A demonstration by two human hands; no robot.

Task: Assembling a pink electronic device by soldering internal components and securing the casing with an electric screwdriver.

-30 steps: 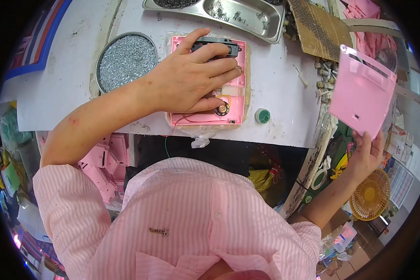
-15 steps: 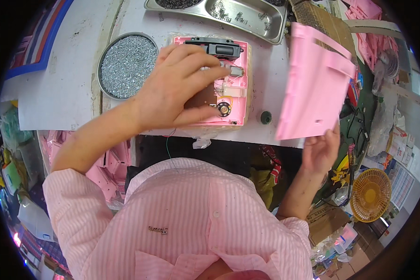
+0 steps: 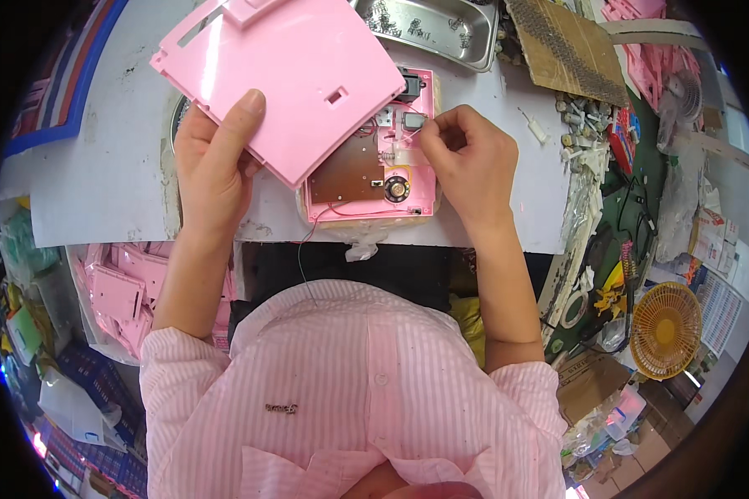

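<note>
Risk: red wires [image 3: 366, 210] in the open pink housing [image 3: 370, 179] at the bench [image 3: 108, 183] edge could snag or get trapped if my right hand [image 3: 466, 158] tugs. Its fingertips are pinched on a small part beside the grey switch [image 3: 414, 121], wrist bent down. My left hand [image 3: 216, 162] grips 1 pink cover panel [image 3: 279, 71], thumb on top, tilted above the housing.

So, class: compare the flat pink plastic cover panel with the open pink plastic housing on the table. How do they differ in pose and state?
The flat pink plastic cover panel is lifted and tilted in the left hand; the open pink plastic housing lies flat on the white table. The panel shows a plain face with small slots; the housing shows a brown board, wires and a small round part, with the right hand fingers at it. Both are the same pink plastic.
</note>
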